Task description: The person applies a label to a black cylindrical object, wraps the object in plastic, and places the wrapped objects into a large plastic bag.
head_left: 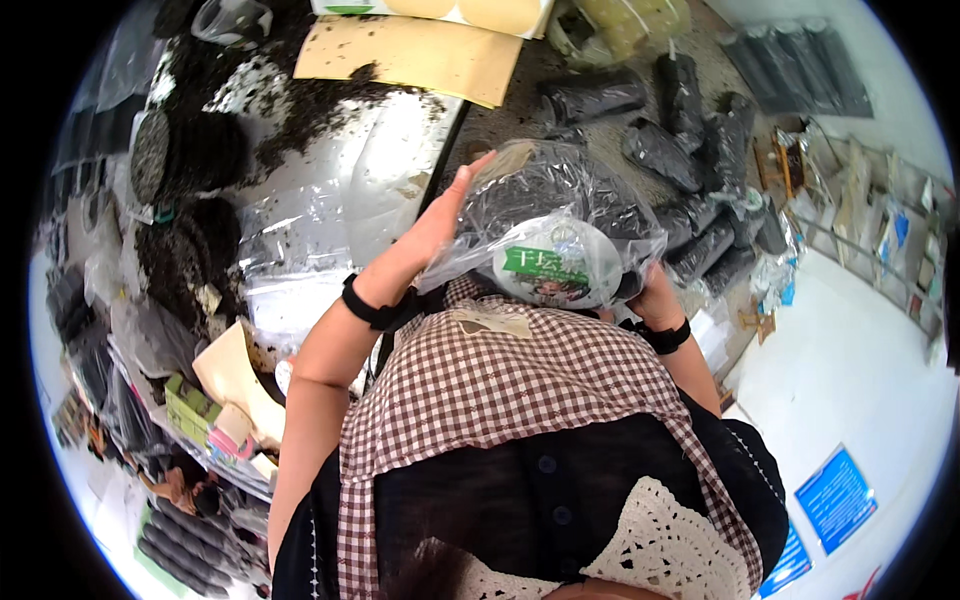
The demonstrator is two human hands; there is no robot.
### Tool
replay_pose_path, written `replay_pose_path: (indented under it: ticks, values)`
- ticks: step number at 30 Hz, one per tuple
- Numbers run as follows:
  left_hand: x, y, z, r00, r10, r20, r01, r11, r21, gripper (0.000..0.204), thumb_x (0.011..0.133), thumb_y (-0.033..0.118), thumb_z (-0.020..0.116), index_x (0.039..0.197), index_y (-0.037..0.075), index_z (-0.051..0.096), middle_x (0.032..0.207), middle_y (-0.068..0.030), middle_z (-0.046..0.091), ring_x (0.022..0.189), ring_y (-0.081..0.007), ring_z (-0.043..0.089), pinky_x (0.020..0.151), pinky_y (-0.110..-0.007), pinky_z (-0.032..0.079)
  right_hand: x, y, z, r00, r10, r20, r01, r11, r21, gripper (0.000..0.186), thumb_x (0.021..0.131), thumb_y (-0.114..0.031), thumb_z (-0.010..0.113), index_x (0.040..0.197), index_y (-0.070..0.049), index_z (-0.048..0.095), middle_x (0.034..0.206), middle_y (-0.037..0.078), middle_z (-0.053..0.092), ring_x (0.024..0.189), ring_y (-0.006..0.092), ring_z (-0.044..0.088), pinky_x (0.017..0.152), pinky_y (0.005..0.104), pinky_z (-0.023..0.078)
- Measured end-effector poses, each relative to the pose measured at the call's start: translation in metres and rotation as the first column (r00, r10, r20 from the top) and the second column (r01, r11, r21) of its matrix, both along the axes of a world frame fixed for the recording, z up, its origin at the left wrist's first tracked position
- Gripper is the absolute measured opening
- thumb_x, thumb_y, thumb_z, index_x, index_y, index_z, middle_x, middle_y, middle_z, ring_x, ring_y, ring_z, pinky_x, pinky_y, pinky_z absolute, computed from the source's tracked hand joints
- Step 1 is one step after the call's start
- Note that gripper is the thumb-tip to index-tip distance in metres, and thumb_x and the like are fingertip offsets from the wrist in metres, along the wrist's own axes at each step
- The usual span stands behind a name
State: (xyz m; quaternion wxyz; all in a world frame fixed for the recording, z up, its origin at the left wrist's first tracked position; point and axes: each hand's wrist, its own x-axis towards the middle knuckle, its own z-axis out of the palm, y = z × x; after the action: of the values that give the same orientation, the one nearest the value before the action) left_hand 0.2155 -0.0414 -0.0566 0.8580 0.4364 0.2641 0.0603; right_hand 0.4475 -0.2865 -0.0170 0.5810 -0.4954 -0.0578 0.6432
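The bag (545, 185) is glossy, crinkled clear plastic. Near, the apron (530, 385) is matt cloth. Far, the sheet (410, 56) looks like matt paper; far right, bundles (658, 155) have shiny plastic wrapping.

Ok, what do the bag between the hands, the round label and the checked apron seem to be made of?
The bag: thin clear plastic film, glossy, going by its wrinkles and bright glare. The round label: probably coated paper, possibly printed plastic; its smooth white face fits either. The apron: likely woven cloth, matt, draping softly.
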Motion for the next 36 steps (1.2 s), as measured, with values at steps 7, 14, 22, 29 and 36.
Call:
replay_pose_path:
  ticks: [7, 14, 22, 29, 36]
  values:
    - [-0.074, 0.013, 0.139, 0.940, 0.320, -0.119, -0.270, 0.910, 0.314, 0.079, 0.102, 0.059, 0.012, 0.150, -0.002, 0.026, 0.148, -0.0194, 0.041, 0.139, -0.0263, 0.038, 0.115, -0.037, 0.029, -0.020, 0.131, 0.065, 0.918, 0.349, 0.188, -0.391, 0.872, 0.295, 0.098, 0.063, -0.031, 0.090, 0.142, -0.002, 0.040, 0.133, 0.014, 0.056, 0.122, 0.0286, 0.056, 0.104, 0.0423, 0.045]
    - [-0.150, -0.031, 0.125, 0.687, 0.607, -0.399, -0.153, 0.658, 0.737, 0.055, 0.106, 0.033, 0.026, 0.147, -0.003, 0.034, 0.145, -0.0196, 0.045, 0.137, -0.0286, 0.040, 0.114, -0.037, 0.029, -0.066, 0.240, 0.049, 0.798, 0.598, -0.073, -0.577, 0.794, 0.189, 0.051, 0.090, -0.013, 0.067, 0.134, 0.003, 0.047, 0.122, 0.010, 0.061, 0.109, 0.0180, 0.059, 0.094, 0.0339, 0.049]
    - [-0.145, -0.029, 0.095, 0.613, 0.790, -0.018, -0.239, 0.206, 0.949, 0.046, 0.101, 0.025, 0.044, 0.143, 0.005, 0.044, 0.143, -0.0173, 0.047, 0.132, -0.0322, 0.045, 0.109, -0.040, 0.035, -0.085, 0.238, 0.018, 0.781, 0.486, 0.393, -0.579, 0.799, 0.162, 0.084, 0.093, -0.027, 0.065, 0.150, 0.004, 0.013, 0.152, 0.029, 0.022, 0.138, 0.0358, 0.033, 0.113, 0.0435, 0.029]
    - [-0.129, 0.008, 0.086, 0.594, 0.804, 0.028, -0.277, 0.172, 0.945, 0.039, 0.099, 0.024, 0.047, 0.132, 0.003, 0.053, 0.143, -0.0187, 0.048, 0.129, -0.0346, 0.047, 0.108, -0.041, 0.035, -0.061, 0.223, 0.023, 0.546, 0.504, 0.669, -0.689, 0.724, 0.018, 0.046, 0.086, -0.007, 0.072, 0.122, 0.008, 0.048, 0.117, 0.013, 0.047, 0.114, 0.0196, 0.055, 0.083, 0.0304, 0.056]
    - [-0.107, 0.009, 0.074, 0.537, 0.841, 0.062, -0.341, 0.150, 0.928, 0.041, 0.101, 0.025, 0.042, 0.134, 0.002, 0.053, 0.143, -0.0196, 0.047, 0.133, -0.0347, 0.043, 0.112, -0.041, 0.031, -0.071, 0.220, 0.047, 0.708, 0.615, 0.347, -0.636, 0.769, -0.067, 0.050, 0.090, -0.007, 0.066, 0.126, 0.007, 0.036, 0.115, 0.018, 0.051, 0.103, 0.0204, 0.060, 0.088, 0.0311, 0.052]
